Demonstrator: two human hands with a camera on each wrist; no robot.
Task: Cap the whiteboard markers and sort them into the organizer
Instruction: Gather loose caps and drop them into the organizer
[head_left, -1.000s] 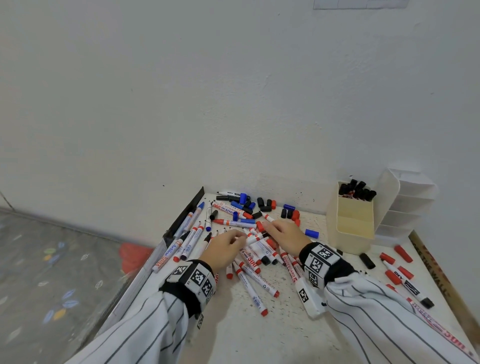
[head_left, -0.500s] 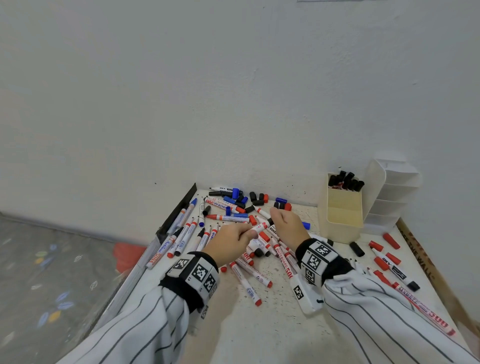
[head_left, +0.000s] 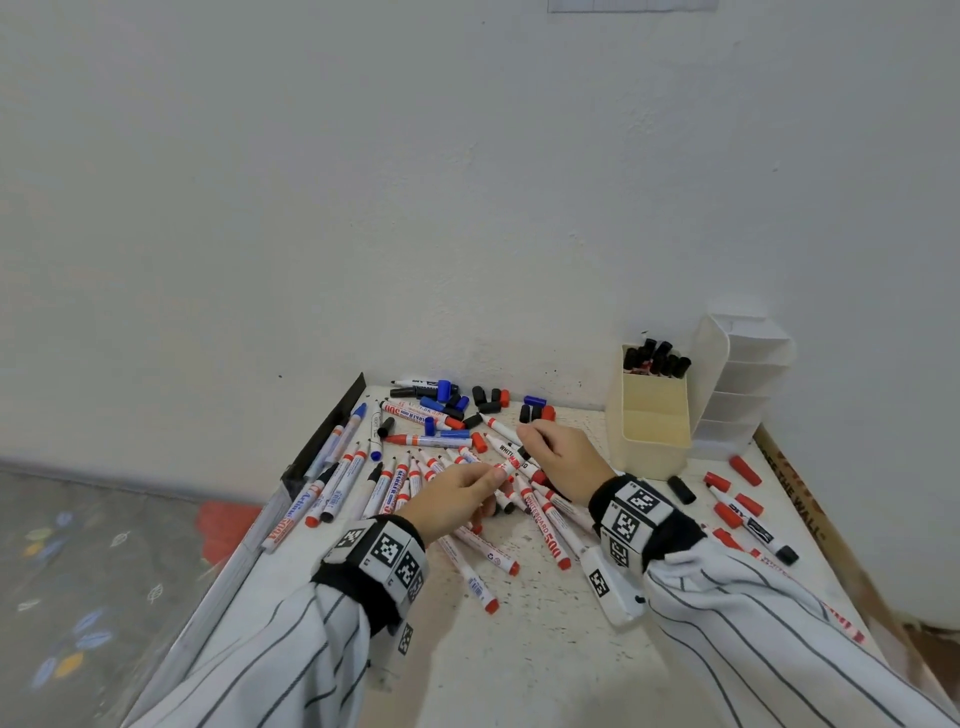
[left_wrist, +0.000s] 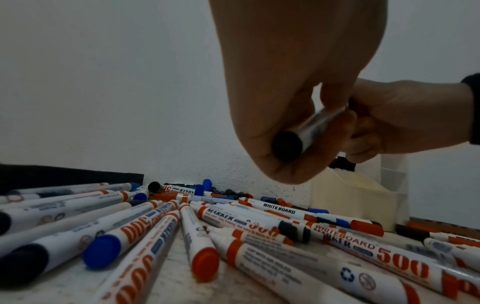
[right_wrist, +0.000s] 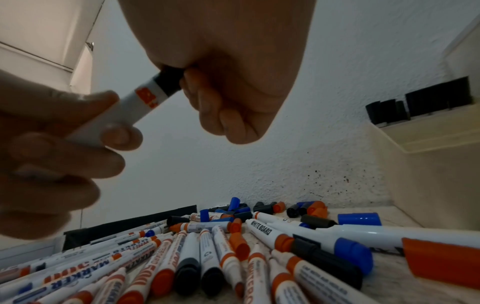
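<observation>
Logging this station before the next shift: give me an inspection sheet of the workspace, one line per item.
Surface: white speckled table in a wall corner.
Job's things: one marker held up between both hands, a black cap at its end; whether the cap is fully seated cannot be told. Cream organizer holds black-capped markers in its back section.
Clutter: pile of markers and loose caps, red, blue and black; more markers and red caps on the right.
Grippers: left hand grips the marker barrel; right hand grips the cap end.
Cables: nothing seen.
Surroundings: white wall, white tiered rack beside the organizer, patterned floor on the left.
</observation>
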